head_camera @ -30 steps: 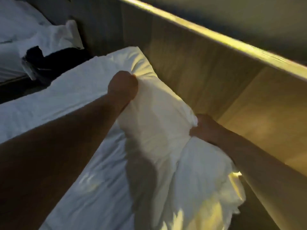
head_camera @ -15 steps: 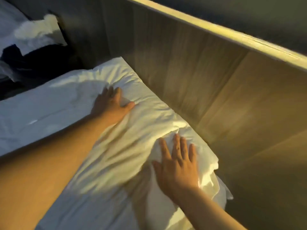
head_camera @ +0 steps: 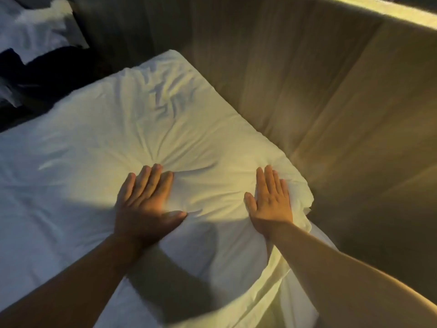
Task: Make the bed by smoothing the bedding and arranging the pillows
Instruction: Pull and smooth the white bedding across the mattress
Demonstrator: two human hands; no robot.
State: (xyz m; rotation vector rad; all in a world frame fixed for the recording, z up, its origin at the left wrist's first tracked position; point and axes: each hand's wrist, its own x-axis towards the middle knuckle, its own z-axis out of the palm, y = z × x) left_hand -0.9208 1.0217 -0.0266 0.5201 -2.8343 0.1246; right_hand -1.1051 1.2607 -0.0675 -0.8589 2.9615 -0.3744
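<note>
A wooden headboard [head_camera: 295, 91] fills the upper right, its panels showing vertical grain and meeting at a slanted seam. Along its top edge runs a bright strip of warm light [head_camera: 390, 10], which fades to shadow down the panels (the left-hand panels are much dimmer than the right). At the upper left, well apart from the lit strip, a dark heap of cloth [head_camera: 47, 69] lies in a shadowed gap; what kind of cloth it is cannot be told. Behind and above the heap sits rumpled white fabric [head_camera: 35, 27], partly blurred, its lower edge overlapped by the dark cloth.
</note>
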